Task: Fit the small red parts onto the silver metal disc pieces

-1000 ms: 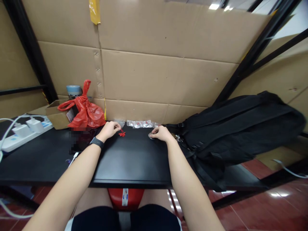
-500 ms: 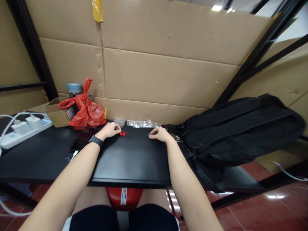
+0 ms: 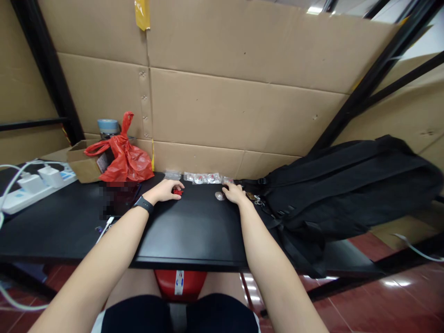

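Note:
A small cluster of thin red pieces (image 3: 178, 192) lies on the black tabletop (image 3: 189, 231). My left hand (image 3: 165, 190) curves around it from the left, thumb and fingers apart, with the pieces between their tips. My right hand (image 3: 236, 193) rests farther right, fingers extended and apart, its fingertips near a small clear packet (image 3: 227, 180). Just left of that hand a small, roundish, shiny object (image 3: 219, 196) lies loose on the table; its kind is too small to tell. A row of clear packets with round silvery contents (image 3: 207, 178) runs along the back.
At left are a red plastic bag (image 3: 128, 162), a cardboard box (image 3: 81, 162), a power strip (image 3: 38, 185) with white chargers and a dark device. A black backpack (image 3: 347, 189) covers the right side, with keys (image 3: 258, 200) by it. Cardboard (image 3: 225, 111) walls the back.
My right hand has let go of the roundish object and shifted slightly right and back. My left hand has opened and moved right, around the red pieces.

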{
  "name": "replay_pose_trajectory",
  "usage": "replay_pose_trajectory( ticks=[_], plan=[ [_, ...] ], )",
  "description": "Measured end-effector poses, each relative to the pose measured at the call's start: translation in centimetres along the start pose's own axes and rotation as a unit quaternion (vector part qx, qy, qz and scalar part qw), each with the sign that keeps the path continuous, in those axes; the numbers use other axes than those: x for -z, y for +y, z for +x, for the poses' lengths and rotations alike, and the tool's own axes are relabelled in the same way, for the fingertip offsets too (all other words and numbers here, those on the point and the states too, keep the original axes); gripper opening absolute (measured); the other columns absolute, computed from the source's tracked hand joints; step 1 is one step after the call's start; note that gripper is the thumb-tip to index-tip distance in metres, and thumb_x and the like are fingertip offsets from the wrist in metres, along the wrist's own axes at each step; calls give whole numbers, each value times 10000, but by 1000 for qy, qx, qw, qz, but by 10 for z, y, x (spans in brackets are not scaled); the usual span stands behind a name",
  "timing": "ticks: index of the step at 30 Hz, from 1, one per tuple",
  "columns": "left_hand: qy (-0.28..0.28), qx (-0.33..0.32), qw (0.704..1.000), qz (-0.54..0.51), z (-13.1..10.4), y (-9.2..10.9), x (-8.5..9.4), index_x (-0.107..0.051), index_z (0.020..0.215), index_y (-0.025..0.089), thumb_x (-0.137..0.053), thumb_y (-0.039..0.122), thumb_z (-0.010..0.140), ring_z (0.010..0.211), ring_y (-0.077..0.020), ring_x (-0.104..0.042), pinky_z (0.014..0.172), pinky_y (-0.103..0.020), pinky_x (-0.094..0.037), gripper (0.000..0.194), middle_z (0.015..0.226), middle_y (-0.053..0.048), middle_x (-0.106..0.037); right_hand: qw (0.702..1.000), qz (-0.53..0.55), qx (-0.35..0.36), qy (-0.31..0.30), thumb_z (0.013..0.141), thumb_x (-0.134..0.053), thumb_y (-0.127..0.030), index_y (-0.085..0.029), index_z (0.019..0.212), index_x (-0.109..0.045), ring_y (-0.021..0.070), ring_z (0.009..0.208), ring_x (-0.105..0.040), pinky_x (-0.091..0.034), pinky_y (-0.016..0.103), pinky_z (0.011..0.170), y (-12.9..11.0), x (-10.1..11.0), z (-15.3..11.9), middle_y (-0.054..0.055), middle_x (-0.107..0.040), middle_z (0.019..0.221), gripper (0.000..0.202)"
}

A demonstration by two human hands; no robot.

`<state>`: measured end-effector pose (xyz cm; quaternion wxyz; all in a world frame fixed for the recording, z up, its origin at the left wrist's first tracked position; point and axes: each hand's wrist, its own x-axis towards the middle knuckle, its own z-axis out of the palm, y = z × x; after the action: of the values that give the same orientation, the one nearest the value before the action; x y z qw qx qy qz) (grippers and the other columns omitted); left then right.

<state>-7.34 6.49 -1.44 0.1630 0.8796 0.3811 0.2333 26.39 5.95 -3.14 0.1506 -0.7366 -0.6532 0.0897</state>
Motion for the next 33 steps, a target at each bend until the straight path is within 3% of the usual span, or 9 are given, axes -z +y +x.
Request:
replay_pose_trajectory(
  ticks=[9,16,24,27,30,33],
  plan=[
    [14,22,999,28,1,-6,1,-742,937,186,-708,274,717,757,-168,-711,731,-230,-524,239,845,-43,-770,999,-21,-12,-32,910,-476,-355,-249,1315,-599,403,1348,-408,-351,592,1043,3,6,2,127,-580,1395,437],
    [15,35,998,43,1,-3,1,-743,950,193,-701,291,720,771,-176,-706,731,-234,-519,253,861,-46,-769,999,-23,-27,-28,917,-481,-396,-265,1493,-402,409,1412,-327,-323,610,1062,7,4,0,143,-496,1483,596],
    [0,42,998,50,0,2,3,-735,988,174,-686,313,729,777,-177,-697,733,-238,-517,298,879,-50,-763,1000,-20,-13,-17,914,-487,-347,-259,1348,-573,385,1298,-481,-379,568,1034,9,13,2,130,-609,1359,451],
    [-4,43,998,54,0,3,4,-733,996,165,-677,321,732,782,-179,-696,737,-240,-516,311,888,-55,-764,1000,-12,10,9,925,-474,-311,-286,1374,-545,345,1319,-460,-389,517,1046,9,14,2,87,-555,1436,455],
    [-5,45,997,59,0,3,5,-731,996,168,-670,326,737,788,-178,-697,741,-238,-516,310,894,-52,-767,1000,-4,15,27,924,-469,-275,-300,1413,-509,361,1342,-425,-375,566,1043,10,10,2,83,-495,1496,492],
    [-3,44,997,56,0,3,4,-728,1001,170,-670,327,737,793,-179,-697,747,-241,-518,312,898,-52,-766,999,6,7,31,883,-523,-236,-308,1383,-547,376,1308,-460,-374,603,1020,13,5,4,91,-557,1438,506]
  ],
)
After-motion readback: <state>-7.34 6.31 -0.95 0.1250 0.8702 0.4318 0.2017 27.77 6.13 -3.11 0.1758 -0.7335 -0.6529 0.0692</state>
